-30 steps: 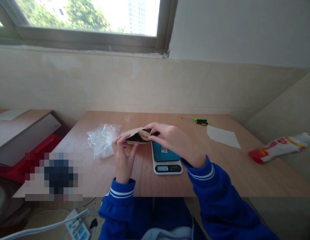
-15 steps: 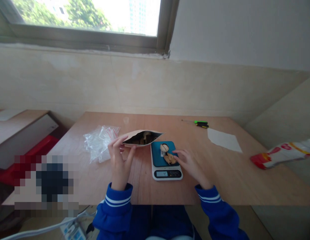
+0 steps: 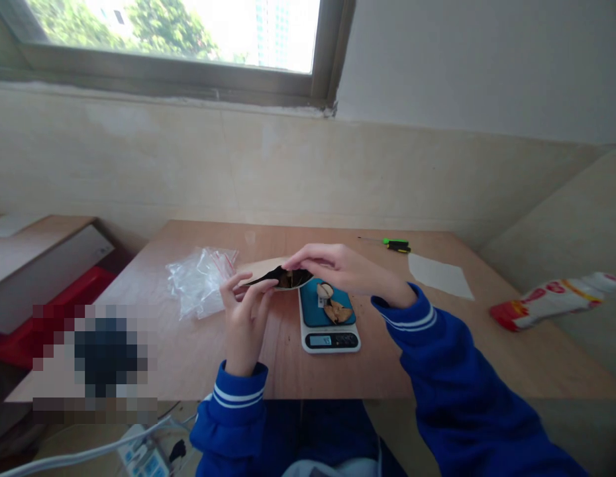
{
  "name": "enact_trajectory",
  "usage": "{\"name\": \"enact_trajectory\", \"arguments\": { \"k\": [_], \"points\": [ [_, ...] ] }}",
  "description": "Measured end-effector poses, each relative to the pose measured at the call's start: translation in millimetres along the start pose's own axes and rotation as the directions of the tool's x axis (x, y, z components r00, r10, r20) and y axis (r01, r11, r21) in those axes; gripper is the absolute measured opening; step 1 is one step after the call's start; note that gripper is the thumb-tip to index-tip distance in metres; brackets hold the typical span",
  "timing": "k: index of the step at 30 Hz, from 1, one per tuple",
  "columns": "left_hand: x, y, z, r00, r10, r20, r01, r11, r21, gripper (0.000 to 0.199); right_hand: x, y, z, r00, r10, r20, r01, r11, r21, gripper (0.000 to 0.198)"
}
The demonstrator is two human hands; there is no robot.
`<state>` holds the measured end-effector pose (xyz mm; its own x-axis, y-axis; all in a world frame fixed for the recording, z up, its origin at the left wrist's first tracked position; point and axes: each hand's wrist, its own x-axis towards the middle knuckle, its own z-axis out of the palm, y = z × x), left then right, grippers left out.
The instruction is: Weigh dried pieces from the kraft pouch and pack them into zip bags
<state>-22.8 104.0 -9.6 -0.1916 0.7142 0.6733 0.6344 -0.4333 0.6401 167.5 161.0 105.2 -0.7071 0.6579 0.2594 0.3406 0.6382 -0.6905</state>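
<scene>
My left hand [image 3: 243, 318] grips the near side of a kraft paper pouch [image 3: 262, 267], whose mouth gapes and shows a dark inside with brown dried pieces. My right hand [image 3: 338, 265] reaches over the pouch's right end, fingers stretched out at the mouth and fingertips partly hidden; I see nothing held in it. Right of the pouch and below this hand stands a kitchen scale [image 3: 332, 341] with a blue top. On it rest a round pale slice [image 3: 324, 290] with a dark rim and a curled brown dried piece [image 3: 338, 312].
A crumpled clear plastic bag [image 3: 196, 281] lies left of the pouch. At the back right are screwdrivers [image 3: 397, 245] and a white sheet of paper [image 3: 440, 275]. A red and white bottle [image 3: 551, 301] lies on its side at the right of the wooden table [image 3: 412, 358].
My right hand has left the brown dried piece on the scale and moved up and left to the pouch's mouth. The left hand keeps its hold on the pouch.
</scene>
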Motion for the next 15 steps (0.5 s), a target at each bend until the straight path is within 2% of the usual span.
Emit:
{"name": "enact_trajectory", "arguments": {
  "k": [2,5,10,12,15],
  "points": [
    [-1,-3,-3,1.0,-0.012,0.021,0.012,1.0,-0.001,0.016,15,1,6,0.988,-0.038,0.15,0.047,0.997,-0.054,0.03],
    [-2,-9,-7,0.999,-0.026,0.029,0.027,1.0,-0.008,0.016,24,5,13,0.966,-0.085,0.244,0.11,0.99,-0.088,0.039],
    [-4,-13,-9,0.997,-0.045,0.059,0.048,0.998,-0.042,0.015,23,8,17,0.957,-0.098,0.272,0.148,0.974,-0.172,0.031],
    [-4,-11,-8,0.997,-0.023,0.079,0.028,0.998,-0.054,0.015,25,12,21,0.954,-0.058,0.294,0.133,0.961,-0.244,0.03],
    [-6,-8,-5,0.995,0.025,0.094,-0.019,0.997,-0.07,0.016,30,20,34,0.968,0.0,0.252,0.086,0.94,-0.33,0.034]
  ]
}}
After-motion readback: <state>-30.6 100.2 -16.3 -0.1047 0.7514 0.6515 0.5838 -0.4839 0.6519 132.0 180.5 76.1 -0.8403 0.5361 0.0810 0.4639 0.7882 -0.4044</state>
